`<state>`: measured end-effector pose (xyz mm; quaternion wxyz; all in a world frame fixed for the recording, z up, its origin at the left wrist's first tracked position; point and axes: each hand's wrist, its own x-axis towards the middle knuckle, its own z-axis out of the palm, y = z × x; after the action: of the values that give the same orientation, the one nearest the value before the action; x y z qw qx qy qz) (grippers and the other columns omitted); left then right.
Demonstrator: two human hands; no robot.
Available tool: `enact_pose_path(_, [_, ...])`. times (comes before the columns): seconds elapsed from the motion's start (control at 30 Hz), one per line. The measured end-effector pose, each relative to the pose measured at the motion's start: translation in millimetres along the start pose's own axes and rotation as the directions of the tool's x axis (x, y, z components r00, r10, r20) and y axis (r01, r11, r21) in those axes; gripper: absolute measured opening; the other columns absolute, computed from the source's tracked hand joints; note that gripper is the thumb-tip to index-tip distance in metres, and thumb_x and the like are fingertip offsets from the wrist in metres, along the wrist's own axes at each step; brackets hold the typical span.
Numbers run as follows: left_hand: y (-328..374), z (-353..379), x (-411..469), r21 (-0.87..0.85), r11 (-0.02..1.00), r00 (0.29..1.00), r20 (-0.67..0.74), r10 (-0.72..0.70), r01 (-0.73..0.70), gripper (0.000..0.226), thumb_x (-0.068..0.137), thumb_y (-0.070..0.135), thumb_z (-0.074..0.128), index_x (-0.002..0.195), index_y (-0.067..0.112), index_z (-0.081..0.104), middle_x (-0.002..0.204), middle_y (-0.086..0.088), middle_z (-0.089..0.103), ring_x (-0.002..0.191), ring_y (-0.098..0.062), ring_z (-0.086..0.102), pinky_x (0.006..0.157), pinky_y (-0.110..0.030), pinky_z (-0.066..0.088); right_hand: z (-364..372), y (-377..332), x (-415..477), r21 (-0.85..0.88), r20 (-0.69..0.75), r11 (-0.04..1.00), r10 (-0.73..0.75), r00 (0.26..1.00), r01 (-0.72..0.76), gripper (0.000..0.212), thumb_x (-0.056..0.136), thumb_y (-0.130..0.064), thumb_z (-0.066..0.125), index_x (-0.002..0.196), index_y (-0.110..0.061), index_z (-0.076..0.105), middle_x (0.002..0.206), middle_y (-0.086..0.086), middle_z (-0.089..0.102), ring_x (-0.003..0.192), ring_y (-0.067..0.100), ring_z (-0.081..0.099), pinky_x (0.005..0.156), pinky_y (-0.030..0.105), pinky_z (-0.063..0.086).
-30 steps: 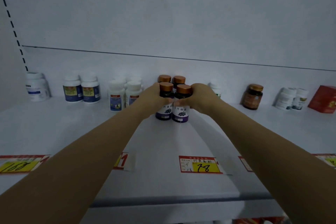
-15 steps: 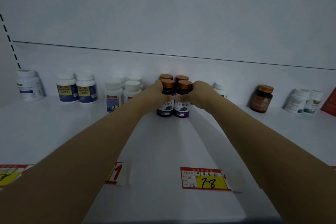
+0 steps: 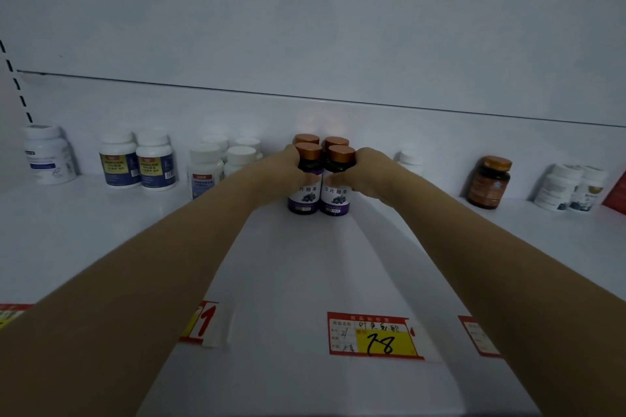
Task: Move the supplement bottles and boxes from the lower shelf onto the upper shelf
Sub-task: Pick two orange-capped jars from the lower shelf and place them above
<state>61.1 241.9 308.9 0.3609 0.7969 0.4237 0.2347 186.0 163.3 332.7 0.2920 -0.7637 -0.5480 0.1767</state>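
At the left of the frame a white bottle [image 3: 47, 154] and two blue-labelled bottles [image 3: 137, 162] stand along the back of the white shelf [image 3: 84, 230]. In the centre the left hand [image 3: 277, 167] curls its fingers round the left purple-labelled bottle [image 3: 305, 193]. Touching it, the right purple-labelled bottle [image 3: 336, 196] is gripped in the curled fingers of the right hand [image 3: 372, 173], both upright on the shelf just before two more copper-capped bottles [image 3: 306, 139], with an amber bottle [image 3: 489, 181] further right.

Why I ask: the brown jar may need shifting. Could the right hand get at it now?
Likely yes, once it lets go: the right hand grips a purple-label bottle, while the brown jar stands to its right with nothing in front of it.
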Motion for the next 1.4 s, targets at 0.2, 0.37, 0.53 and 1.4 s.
enact_pose_path(0.2, [6, 0, -3, -0.048, 0.999, 1.0, 0.021, -0.007, 0.008, 0.024, 0.083, 0.006, 0.064, 0.107, 0.009, 0.059, 0.099, -0.006, 0.065, 0.101, -0.021, 0.059, 0.085, -0.031, 0.048, 0, -6, -4, -0.111, -0.004, 0.993, -0.038, 0.999, 0.037, 0.035, 0.089, -0.017, 0.058, 0.118, 0.002, 0.059, 0.117, 0.02, 0.063, 0.105, 0.029, 0.061, 0.097, 0.037, 0.046])
enact_pose_path(0.37, [10, 11, -15, 0.053, 0.997, 0.997, -0.057, -0.048, 0.051, 0.044, 0.075, 0.005, 0.072, 0.116, 0.008, 0.058, 0.113, -0.011, 0.065, 0.107, -0.027, 0.06, 0.084, -0.031, 0.048, -2, 0, -9, -0.193, 0.084, 0.981, -0.004, 0.996, 0.02, 0.044, 0.089, -0.025, 0.062, 0.125, -0.002, 0.053, 0.125, 0.018, 0.057, 0.106, 0.027, 0.056, 0.097, 0.036, 0.047])
enact_pose_path(0.53, [16, 17, -45, 0.369, 0.926, 0.996, -0.032, -0.078, 0.084, 0.046, 0.087, 0.019, 0.062, 0.13, 0.008, 0.049, 0.131, -0.013, 0.056, 0.117, -0.027, 0.054, 0.094, -0.03, 0.043, -7, 10, -32, -0.323, 0.109, 0.946, 0.061, 0.992, -0.023, 0.058, 0.09, -0.034, 0.06, 0.134, -0.001, 0.043, 0.12, 0.016, 0.052, 0.11, 0.026, 0.053, 0.096, 0.033, 0.048])
enact_pose_path(1.4, [94, 84, -330, 0.43, 0.758, 0.871, 0.262, 0.415, -0.49, 0.05, 0.089, 0.041, 0.056, 0.129, 0.012, 0.051, 0.127, -0.008, 0.057, 0.11, -0.024, 0.054, 0.087, -0.031, 0.044, -41, 30, -359, -0.532, -0.15, 0.818, 0.162, 0.975, -0.218, 0.034, 0.09, -0.023, 0.058, 0.119, -0.005, 0.062, 0.12, 0.013, 0.063, 0.11, 0.027, 0.056, 0.089, 0.032, 0.046])
